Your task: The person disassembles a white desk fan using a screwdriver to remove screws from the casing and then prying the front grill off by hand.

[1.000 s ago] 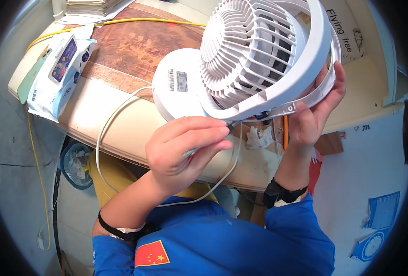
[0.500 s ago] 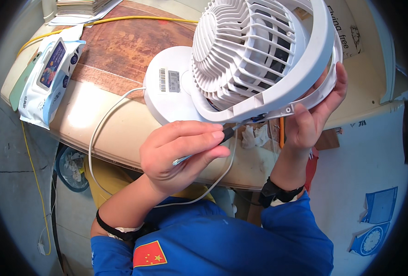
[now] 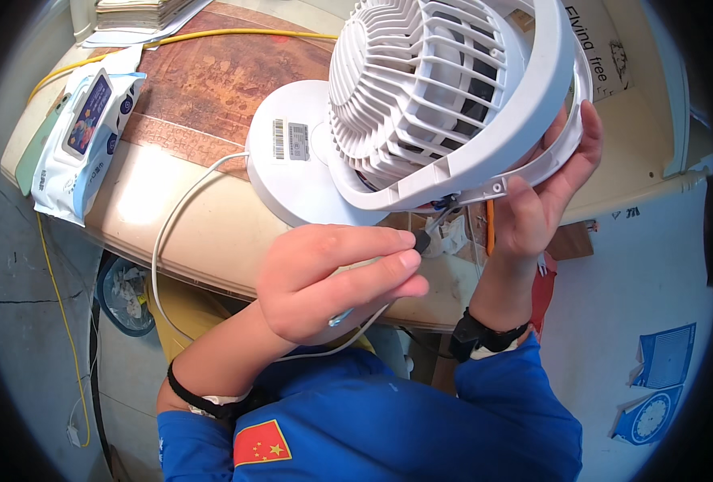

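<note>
Head view shows a white plastic desk fan with a ribbed, rounded rear cage (image 3: 372, 88), tilted over its round white base (image 3: 288, 189) on a cream-edged table (image 3: 204, 233). Below the fan, my left hand (image 3: 332, 277) is closed narrow: thumb and fingers pinch a slim tool with a black collar and a thin grey shaft (image 3: 422, 241). Its pale bluish rear end pokes out beneath my palm. The shaft points up at the fan's lower edge, where small dark wires show; I cannot tell whether its tip touches anything. At the fan's right side, my right hand (image 3: 543, 205) grips a curved white plastic strip (image 3: 556, 159), thumb on the near face, fingers wrapped partly out of sight behind it. Crumpled white tissue (image 3: 454, 234) lies just below the fan, between my hands. Left of the fan, a white cable (image 3: 157, 249) loops from the base, and a white-and-blue wipes pack (image 3: 83, 173) lies well apart.
</note>
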A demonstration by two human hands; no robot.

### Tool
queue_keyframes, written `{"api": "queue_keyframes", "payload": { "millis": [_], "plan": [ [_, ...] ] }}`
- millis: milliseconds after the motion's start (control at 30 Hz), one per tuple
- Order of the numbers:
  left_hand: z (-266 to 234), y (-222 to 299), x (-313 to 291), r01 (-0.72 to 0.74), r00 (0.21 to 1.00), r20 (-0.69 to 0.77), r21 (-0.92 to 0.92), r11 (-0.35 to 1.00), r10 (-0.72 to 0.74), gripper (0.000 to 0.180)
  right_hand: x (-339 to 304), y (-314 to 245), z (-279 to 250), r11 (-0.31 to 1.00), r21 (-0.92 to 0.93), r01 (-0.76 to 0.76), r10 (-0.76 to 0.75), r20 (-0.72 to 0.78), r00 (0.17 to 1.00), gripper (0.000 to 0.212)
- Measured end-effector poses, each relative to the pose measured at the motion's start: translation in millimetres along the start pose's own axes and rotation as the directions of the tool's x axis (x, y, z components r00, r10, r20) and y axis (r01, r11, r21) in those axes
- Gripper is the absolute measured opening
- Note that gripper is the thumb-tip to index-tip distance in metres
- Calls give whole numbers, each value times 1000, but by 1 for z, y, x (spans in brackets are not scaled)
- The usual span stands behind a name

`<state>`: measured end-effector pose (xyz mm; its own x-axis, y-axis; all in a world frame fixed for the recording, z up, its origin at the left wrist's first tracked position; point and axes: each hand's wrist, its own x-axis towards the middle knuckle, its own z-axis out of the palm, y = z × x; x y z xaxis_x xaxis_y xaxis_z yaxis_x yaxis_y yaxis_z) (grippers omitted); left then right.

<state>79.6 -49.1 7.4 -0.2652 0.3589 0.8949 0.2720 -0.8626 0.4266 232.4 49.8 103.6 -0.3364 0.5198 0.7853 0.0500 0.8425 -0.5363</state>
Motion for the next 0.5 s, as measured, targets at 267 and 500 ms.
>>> {"api": "queue_keyframes", "payload": {
  "millis": [267, 500],
  "plan": [
    [-1, 1, -1, 51, 998, 27, 73, 996, -53, 26, 1, 2, -5, 1000, 2, 24, -24, 61, 998, 80],
    [-6, 0, -4, 36, 997, -70, -40, 999, -39, 29, 1, 3, -4, 999, 46, 21, -23, 64, 998, 80]
  ]
}}
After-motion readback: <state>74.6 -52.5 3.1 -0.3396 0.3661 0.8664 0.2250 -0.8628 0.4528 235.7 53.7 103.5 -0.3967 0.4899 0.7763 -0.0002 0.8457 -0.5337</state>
